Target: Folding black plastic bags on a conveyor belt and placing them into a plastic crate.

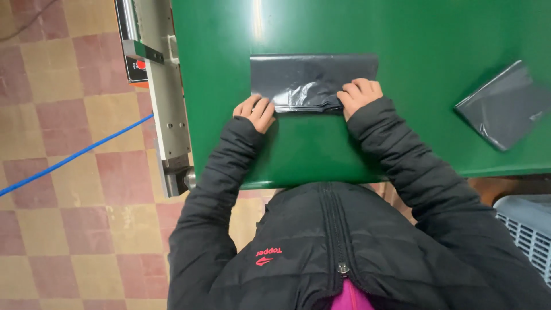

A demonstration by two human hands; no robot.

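A dark grey plastic bag (310, 77), folded into a flat rectangle, lies on the green table (402, 34). My left hand (255, 112) presses its near left corner, fingers curled over the edge. My right hand (359, 95) grips the near right edge, fingers bent onto the plastic. Both arms wear black puffer sleeves.
A second folded dark grey bag (502, 106) lies at the table's right side. A grey metal rail with a red button (158, 86) runs along the table's left edge. A blue cable (74, 155) crosses the chequered floor. A grey slotted crate (528, 229) stands lower right.
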